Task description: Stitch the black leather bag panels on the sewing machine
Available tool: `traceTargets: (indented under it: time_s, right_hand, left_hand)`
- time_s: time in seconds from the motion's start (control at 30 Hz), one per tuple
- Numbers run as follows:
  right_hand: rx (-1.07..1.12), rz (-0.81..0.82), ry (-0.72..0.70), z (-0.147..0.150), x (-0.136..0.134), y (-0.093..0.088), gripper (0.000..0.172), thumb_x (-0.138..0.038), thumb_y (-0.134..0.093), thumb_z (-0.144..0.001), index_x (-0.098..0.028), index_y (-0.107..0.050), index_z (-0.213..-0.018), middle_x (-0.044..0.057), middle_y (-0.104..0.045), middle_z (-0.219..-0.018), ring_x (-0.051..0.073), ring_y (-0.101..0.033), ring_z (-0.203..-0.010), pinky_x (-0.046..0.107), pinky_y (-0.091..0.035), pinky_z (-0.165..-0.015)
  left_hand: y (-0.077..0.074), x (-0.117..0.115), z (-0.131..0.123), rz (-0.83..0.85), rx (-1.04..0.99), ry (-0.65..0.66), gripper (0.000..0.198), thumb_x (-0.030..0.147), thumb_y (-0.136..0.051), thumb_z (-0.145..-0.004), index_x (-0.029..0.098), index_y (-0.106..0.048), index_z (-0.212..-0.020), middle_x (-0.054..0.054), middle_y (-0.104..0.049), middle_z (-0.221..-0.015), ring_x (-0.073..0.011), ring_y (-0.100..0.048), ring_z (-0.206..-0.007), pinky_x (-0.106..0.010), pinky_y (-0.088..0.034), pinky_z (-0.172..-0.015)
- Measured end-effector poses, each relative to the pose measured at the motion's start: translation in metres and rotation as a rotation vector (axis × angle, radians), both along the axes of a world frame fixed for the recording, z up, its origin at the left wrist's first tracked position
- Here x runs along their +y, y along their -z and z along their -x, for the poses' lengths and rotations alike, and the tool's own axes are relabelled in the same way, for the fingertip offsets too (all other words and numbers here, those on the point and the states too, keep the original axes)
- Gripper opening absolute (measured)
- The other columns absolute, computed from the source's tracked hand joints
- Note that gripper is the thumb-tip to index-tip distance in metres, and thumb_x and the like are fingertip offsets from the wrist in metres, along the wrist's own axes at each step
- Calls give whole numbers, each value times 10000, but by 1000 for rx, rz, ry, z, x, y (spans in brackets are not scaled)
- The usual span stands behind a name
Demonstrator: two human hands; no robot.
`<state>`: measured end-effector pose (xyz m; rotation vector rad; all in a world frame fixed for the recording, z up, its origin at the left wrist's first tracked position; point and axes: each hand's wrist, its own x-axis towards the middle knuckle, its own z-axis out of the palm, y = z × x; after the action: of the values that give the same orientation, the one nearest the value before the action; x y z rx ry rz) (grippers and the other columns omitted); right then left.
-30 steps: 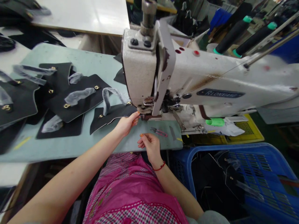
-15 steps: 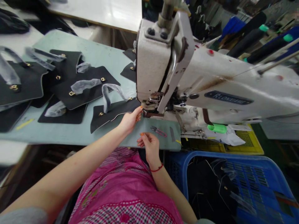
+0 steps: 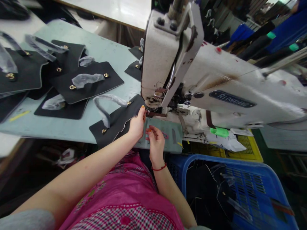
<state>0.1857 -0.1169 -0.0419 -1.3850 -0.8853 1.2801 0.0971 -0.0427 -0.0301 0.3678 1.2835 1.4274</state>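
Observation:
A black bag panel (image 3: 117,118) with a plastic-wrapped handle and gold fittings lies under the head of a sewing machine (image 3: 158,60). My left hand (image 3: 137,125) is closed on the panel's near edge, right beside the presser foot; its fingertips are partly hidden. To the right, my right hand (image 3: 156,142) hovers over the table's front edge, fingers loosely curled and apart, with nothing visible in them. Just behind its fingers lie pink thread snips (image 3: 165,135), partly covered by the hand. A flat grey blade-like strip (image 3: 174,136) rests beside them.
More black panels (image 3: 88,80) with wrapped handles overlap on the pale green table (image 3: 107,51) at left. A blue basket (image 3: 203,158) holding black panels stands low at right, by a yellow crate (image 3: 251,150). A green tube-like piece (image 3: 219,132) sits by the machine bed.
The panel's near end has swung toward me, and my left hand has turned with it at the machine. My right hand has risen slightly, now partly covering the snips. The camera view has shifted a little.

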Motion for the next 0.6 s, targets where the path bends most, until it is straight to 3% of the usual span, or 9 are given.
traceTargets:
  time_s: [0.07, 0.17, 0.23, 0.33, 0.43, 0.5, 0.6]
  right_hand:
    - [-5, -18, 16, 0, 9, -1, 362, -449, -655, -856, -195, -688, -1112, 96, -719, -1137, 210, -693, -1006, 293, -583, -752]
    - [65, -11, -47, 7, 25, -4, 366, -484, -588, -900, -190, -700, -1087, 103, -724, -1131, 212, -703, -1008, 318, -597, -781]
    - [124, 17, -106, 17, 37, -8, 408, -531, -558, -907, -175, -701, -1046, 112, -737, -1076, 205, -722, -944, 303, -603, -731]
    - [171, 67, -147, 37, 55, -12, 516, -640, -551, -864, -157, -682, -994, 110, -736, -990, 183, -731, -804, 259, -593, -609]
    - [154, 96, -121, 55, 69, -13, 562, -706, -559, -811, -158, -654, -888, 76, -703, -884, 171, -713, -692, 235, -572, -502]
    - [131, 94, -99, 63, 74, -12, 533, -693, -569, -805, -163, -623, -813, 46, -660, -796, 168, -698, -645, 230, -562, -462]
    - [122, 76, -81, 70, 76, -9, 478, -643, -568, -822, -174, -567, -733, 14, -595, -704, 161, -679, -622, 234, -569, -463]
  left_hand:
    - [-12, -19, 1, -25, 0, -9, 338, 447, -695, -819, 171, -588, -657, 20, -457, -587, -99, -381, -520, -247, -288, -486]
    - [-38, -46, 18, -104, -32, 172, 209, 378, -720, -808, 179, -658, -832, 25, -495, -628, -97, -408, -511, -227, -298, -458]
    - [-53, -41, 43, -183, 27, 251, 178, 338, -705, -827, 201, -663, -932, 21, -555, -675, -104, -463, -523, -219, -354, -469]
    - [-64, 9, 84, -340, 424, 336, 213, 284, -716, -789, 159, -691, -961, -39, -693, -880, -159, -634, -753, -276, -521, -730]
    - [-67, 76, 104, -416, 793, 741, 328, 210, -764, -696, 113, -722, -1006, -79, -736, -1042, -255, -650, -1032, -401, -477, -995]
    - [-73, 104, 102, -394, 833, 1017, 347, 147, -773, -653, 98, -732, -995, -75, -751, -1032, -279, -653, -1054, -444, -466, -1026]
    - [-87, 115, 87, -277, 754, 1234, 266, 65, -770, -607, 95, -745, -870, -37, -763, -879, -282, -686, -1018, -431, -501, -999]
